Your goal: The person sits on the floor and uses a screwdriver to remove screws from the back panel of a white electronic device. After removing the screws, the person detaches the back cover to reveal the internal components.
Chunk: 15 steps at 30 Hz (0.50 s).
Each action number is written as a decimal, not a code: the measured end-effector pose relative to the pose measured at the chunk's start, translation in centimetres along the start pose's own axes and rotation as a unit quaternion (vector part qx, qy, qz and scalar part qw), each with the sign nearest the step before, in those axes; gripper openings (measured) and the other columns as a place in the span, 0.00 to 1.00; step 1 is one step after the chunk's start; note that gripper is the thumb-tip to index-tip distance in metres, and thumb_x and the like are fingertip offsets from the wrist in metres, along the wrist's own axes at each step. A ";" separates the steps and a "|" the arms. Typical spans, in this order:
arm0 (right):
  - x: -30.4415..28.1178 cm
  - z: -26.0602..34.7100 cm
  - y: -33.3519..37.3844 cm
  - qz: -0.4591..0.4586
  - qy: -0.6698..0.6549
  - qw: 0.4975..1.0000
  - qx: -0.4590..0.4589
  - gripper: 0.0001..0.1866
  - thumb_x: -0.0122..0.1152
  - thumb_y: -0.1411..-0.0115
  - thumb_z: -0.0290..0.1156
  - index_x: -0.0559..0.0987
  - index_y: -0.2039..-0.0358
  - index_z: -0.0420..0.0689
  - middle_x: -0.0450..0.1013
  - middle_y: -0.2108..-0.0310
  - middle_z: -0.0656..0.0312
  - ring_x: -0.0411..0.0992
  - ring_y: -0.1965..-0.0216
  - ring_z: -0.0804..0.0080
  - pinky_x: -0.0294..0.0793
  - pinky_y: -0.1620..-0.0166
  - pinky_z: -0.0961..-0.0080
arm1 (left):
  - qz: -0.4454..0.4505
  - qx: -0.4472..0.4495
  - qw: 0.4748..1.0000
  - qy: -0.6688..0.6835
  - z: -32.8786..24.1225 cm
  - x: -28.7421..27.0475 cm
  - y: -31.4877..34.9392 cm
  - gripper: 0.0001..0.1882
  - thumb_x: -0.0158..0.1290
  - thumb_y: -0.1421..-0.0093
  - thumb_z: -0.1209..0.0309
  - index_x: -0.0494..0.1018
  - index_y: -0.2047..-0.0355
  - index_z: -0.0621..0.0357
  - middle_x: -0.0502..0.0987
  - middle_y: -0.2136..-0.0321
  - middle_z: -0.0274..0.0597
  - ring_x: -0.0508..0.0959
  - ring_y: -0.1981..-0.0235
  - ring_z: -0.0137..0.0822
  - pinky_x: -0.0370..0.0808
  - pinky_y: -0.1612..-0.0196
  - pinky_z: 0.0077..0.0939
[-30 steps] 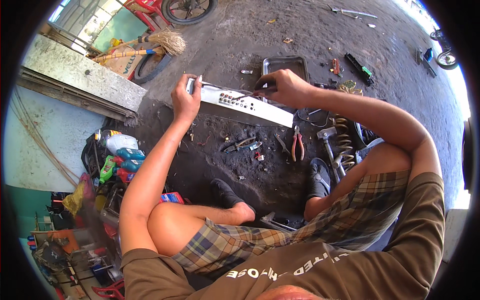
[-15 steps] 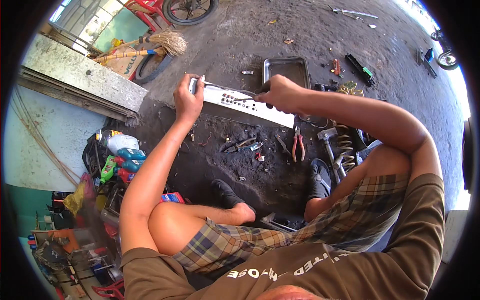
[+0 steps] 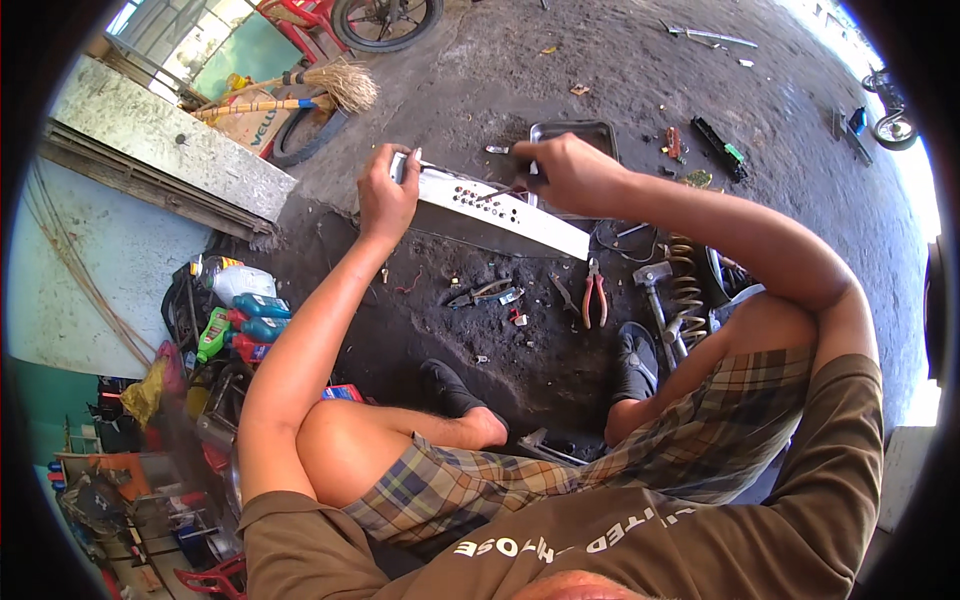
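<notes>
My left hand (image 3: 388,200) is closed on the left end of a long white panel (image 3: 545,232), thumb along the edge. The panel tilts down to the right and has several rows of small round sockets (image 3: 482,202) near its middle. My right hand (image 3: 575,172) is closed around the dark handle of a thin-shafted tool (image 3: 502,193), whose kind I cannot make out. Its tip meets or hovers over the sockets; contact cannot be told. A dark cable lies along the panel's upper edge.
On the dirt floor nearer me lie red-handled pliers (image 3: 595,295), another pair of pliers (image 3: 482,292), a hammer (image 3: 655,290) and a coil spring (image 3: 686,275). A metal tray (image 3: 606,130) sits beyond my right hand. Bottles (image 3: 262,306) crowd the left, below a white ledge (image 3: 150,140).
My right hand has risen a little, away from the panel's right part, and the tool shaft now slants more steeply. The left hand and panel have shifted slightly right in the picture.
</notes>
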State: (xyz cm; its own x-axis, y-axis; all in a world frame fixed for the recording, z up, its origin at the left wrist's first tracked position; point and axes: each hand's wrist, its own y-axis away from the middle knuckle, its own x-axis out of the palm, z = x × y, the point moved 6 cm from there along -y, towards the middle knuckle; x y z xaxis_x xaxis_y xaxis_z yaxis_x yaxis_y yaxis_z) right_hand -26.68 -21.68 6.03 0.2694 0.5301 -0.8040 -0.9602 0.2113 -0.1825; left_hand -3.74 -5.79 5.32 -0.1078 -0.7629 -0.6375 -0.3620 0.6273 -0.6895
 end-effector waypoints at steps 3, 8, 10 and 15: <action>0.7 0.8 0.3 -0.029 0.010 0.985 -0.167 0.16 0.57 0.26 0.37 0.79 0.49 0.36 0.82 0.56 0.43 0.84 0.50 0.43 0.83 0.45 0.53 | 0.008 -0.024 1.000 0.001 0.4 -0.1 0.1 0.11 0.63 0.30 0.67 0.79 0.60 0.63 0.84 0.66 0.57 0.86 0.63 0.60 0.79 0.59 0.50; -0.4 1.0 0.0 0.017 0.025 0.991 0.132 0.17 0.64 0.28 0.35 0.76 0.50 0.33 0.82 0.52 0.39 0.83 0.51 0.40 0.83 0.48 0.51 | 0.008 -0.026 1.000 0.003 0.7 -0.1 0.2 0.11 0.63 0.31 0.67 0.78 0.61 0.64 0.84 0.67 0.57 0.85 0.62 0.60 0.79 0.59 0.50; 0.0 0.5 -0.1 -0.045 0.011 0.998 -0.045 0.20 0.66 0.28 0.40 0.76 0.52 0.33 0.84 0.61 0.40 0.84 0.58 0.37 0.83 0.52 0.48 | 0.009 -0.026 1.000 0.006 0.5 0.0 0.2 0.11 0.63 0.31 0.68 0.78 0.61 0.64 0.84 0.67 0.57 0.85 0.62 0.60 0.79 0.59 0.50; 0.8 -0.2 0.5 -0.083 -0.064 0.994 -0.027 0.13 0.70 0.32 0.32 0.79 0.54 0.39 0.82 0.60 0.45 0.82 0.52 0.43 0.81 0.52 0.51 | 0.008 -0.029 1.000 0.008 1.1 -0.1 0.4 0.11 0.63 0.30 0.68 0.78 0.61 0.64 0.84 0.67 0.57 0.85 0.63 0.61 0.79 0.58 0.50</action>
State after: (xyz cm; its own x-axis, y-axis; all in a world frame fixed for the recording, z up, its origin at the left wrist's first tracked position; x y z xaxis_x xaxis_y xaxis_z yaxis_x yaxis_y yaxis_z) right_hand -26.95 -21.33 5.14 0.4276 0.5923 -0.6829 -0.9037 0.2610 -0.3395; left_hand -2.81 -5.26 4.76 -0.1290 -0.7560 -0.6417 -0.4133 0.6292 -0.6582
